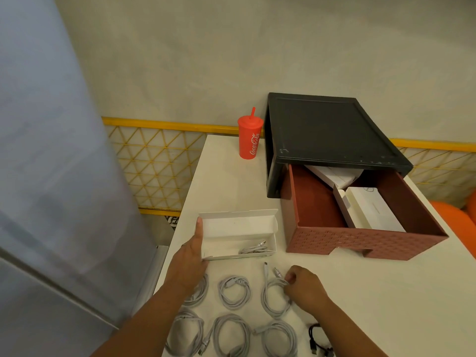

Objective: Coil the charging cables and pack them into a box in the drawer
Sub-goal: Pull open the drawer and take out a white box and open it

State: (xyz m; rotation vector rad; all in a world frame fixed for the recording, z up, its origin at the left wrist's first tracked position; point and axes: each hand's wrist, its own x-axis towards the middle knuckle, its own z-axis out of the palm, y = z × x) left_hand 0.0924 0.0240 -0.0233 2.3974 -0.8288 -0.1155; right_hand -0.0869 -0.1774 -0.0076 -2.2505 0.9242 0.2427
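Note:
An open white box (231, 229) lies on the white table, with one coiled white cable (253, 249) in its right end. My left hand (192, 249) holds the box's left end, thumb along its side. Several coiled white cables (234, 292) lie in rows in front of the box. My right hand (304, 284) pinches the top of one coil (273, 297) at the right of the near row. The red-brown drawer (360, 239) stands pulled out of its black case (332, 130) and holds white boxes (371, 211).
A red cup with a straw (249, 140) stands at the table's back, left of the black case. A black cable (318, 338) lies at the lower right. A grey panel (51, 176) rises at the left, close to the table's left edge (177, 228).

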